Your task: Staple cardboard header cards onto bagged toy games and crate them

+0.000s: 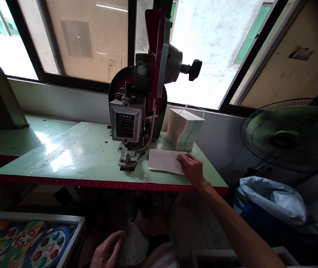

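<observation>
My right hand [190, 167] is at the right end of a thin stack of blank white cards [164, 160], with its bent fingers closed on the edge. The cards lie flat on the green table, beside the base of a stapling or riveting machine [127, 124] with a red upper body. My left hand [105, 250] is low in the view, below the table edge and over my lap. Its fingers are loosely bent and apart from the thumb, and I see nothing in it.
Behind the cards stands a tall banded bundle of cards [185, 128]. A tray [80, 223] of wrapped toys with coloured balls sits at lower left. To the right are a fan [281, 137] and a bin with a white bag [276, 201]. The table [72, 160] has a red edge.
</observation>
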### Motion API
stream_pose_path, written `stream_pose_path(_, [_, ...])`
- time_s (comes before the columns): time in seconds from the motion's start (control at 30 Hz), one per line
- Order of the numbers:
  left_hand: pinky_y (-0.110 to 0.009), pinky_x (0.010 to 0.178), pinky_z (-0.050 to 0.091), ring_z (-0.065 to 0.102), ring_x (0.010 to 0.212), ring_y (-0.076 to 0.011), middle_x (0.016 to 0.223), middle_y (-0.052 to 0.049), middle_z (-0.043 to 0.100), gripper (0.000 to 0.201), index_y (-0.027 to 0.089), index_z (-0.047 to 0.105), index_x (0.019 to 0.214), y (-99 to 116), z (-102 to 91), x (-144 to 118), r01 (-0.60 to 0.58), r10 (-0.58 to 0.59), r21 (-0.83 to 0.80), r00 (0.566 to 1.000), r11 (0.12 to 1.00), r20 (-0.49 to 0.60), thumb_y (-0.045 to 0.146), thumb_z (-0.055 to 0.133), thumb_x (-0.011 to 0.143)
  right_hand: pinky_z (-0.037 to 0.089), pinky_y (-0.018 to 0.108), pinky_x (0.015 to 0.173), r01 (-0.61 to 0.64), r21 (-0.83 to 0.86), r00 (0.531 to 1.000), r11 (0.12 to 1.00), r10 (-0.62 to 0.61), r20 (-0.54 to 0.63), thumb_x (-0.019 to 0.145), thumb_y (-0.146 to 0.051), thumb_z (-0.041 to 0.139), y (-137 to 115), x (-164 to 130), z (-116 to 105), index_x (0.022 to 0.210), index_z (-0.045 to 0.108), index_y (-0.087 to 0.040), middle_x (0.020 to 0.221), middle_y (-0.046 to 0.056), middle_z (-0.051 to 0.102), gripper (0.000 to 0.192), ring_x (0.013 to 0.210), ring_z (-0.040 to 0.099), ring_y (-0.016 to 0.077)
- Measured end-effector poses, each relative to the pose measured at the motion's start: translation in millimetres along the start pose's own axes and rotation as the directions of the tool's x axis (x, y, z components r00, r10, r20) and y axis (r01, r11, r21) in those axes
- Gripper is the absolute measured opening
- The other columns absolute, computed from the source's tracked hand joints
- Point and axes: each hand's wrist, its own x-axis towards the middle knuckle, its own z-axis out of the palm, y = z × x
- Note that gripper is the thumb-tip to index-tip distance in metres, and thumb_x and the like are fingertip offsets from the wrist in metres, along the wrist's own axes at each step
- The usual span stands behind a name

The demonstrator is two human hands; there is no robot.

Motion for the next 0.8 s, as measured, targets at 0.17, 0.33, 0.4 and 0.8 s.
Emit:
stream_pose_path(0.17, [-0.032,0.097,0.061,0.075,0.112,-0.0252,0.12,-0.006,0.078,0.027,0.028,0.081,0.105,50.3,-5.3,41.0,-0.242,0.244,0.055,0.969,0.969,-0.034,0.045,0.063,0.093,0.046,0.029,0.075,-0.236,0.122,0.969,0.964,0.244,-0.05,0.102,-0.026,0.054,2.2,12.2,-40.9,0.092,0.072,-0.023,0.09,0.004,0.077,0.021,0.086,0.069,0.0206])
stream_pose_path(0.33, [-0.039,0.107,0.055,0.063,0.13,-0.0274,0.144,-0.009,0.061,0.026,0.027,0.078,0.111,125.0,-6.2,77.8,-0.417,0.42,0.06,0.906,0.907,-0.056,0.039,0.061,0.097,0.048,0.03,0.082,-0.278,0.177,0.959,0.944,0.282,0.001,0.103,-0.032,0.052,-0.9,5.5,-67.0,0.093,0.073,-0.025,0.093,0.005,0.078,0.024,0.091,0.07,0.022])
stream_pose_path(0.4, [-0.04,0.107,0.055,0.061,0.131,-0.0281,0.145,-0.009,0.058,0.026,0.026,0.077,0.112,150.3,-3.2,89.7,-0.461,0.463,0.04,0.885,0.886,-0.054,0.04,0.06,0.097,0.048,0.03,0.085,-0.252,0.173,0.966,0.952,0.257,-0.004,0.105,-0.031,0.049,-0.9,4.0,-69.9,0.094,0.073,-0.024,0.093,0.005,0.077,0.027,0.093,0.069,0.0218])
stream_pose_path(0.8, [-0.026,0.084,0.059,0.074,0.098,-0.0244,0.108,-0.007,0.079,0.038,0.022,0.083,0.097,155.0,26.8,88.5,-0.34,0.327,-0.033,0.87,0.94,0.368,0.049,0.057,0.094,0.044,0.024,0.066,-0.459,0.486,0.876,0.744,0.287,0.388,0.1,-0.048,0.059,-41.4,-97.3,-95.9,0.086,0.073,-0.022,0.082,0.001,0.075,0.033,0.07,0.063,0.0143])
